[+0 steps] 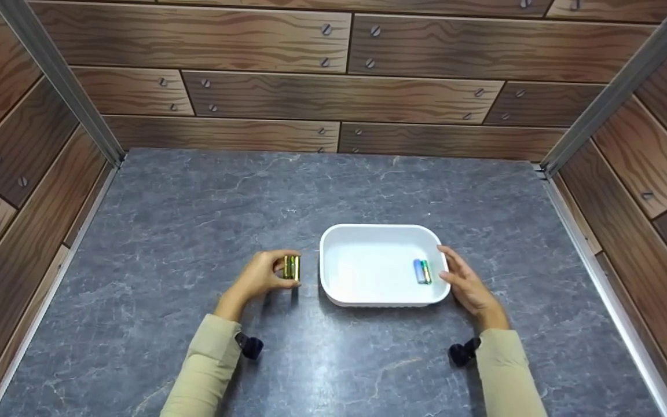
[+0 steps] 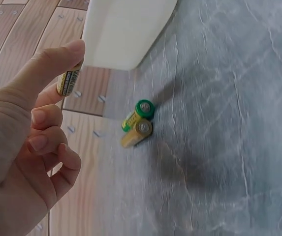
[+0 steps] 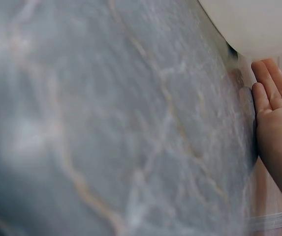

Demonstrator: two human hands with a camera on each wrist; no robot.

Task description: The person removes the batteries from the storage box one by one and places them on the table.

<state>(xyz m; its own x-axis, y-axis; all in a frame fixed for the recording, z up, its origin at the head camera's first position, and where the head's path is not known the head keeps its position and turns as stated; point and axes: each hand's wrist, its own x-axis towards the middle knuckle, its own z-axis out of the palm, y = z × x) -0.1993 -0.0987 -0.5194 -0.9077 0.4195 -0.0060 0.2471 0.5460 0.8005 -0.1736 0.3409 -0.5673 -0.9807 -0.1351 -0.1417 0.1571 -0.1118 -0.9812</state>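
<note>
My left hand (image 1: 261, 272) pinches a gold battery (image 2: 70, 81) between thumb and index finger, its other fingers loosely bent. Below it, a green-and-gold battery (image 2: 144, 109) and a gold battery (image 2: 138, 133) lie side by side on the tabletop, ends facing the left wrist camera. My right hand (image 1: 469, 286) rests at the right end of a white plastic tub (image 1: 362, 278), thumb and index fingertip spread along its rim. In the right wrist view its fingers (image 3: 270, 81) reach fairly straight toward the tub. Inside the tub, a blue battery (image 1: 418, 271) lies beside a green-and-gold battery (image 1: 426, 272).
The grey marbled tabletop (image 1: 194, 202) extends around the tub. Wood-patterned panels (image 1: 287, 95) stand at the back and both sides, with metal posts (image 1: 611, 87) at the corners. A dark wrist camera (image 1: 249, 346) is strapped at each sleeve cuff.
</note>
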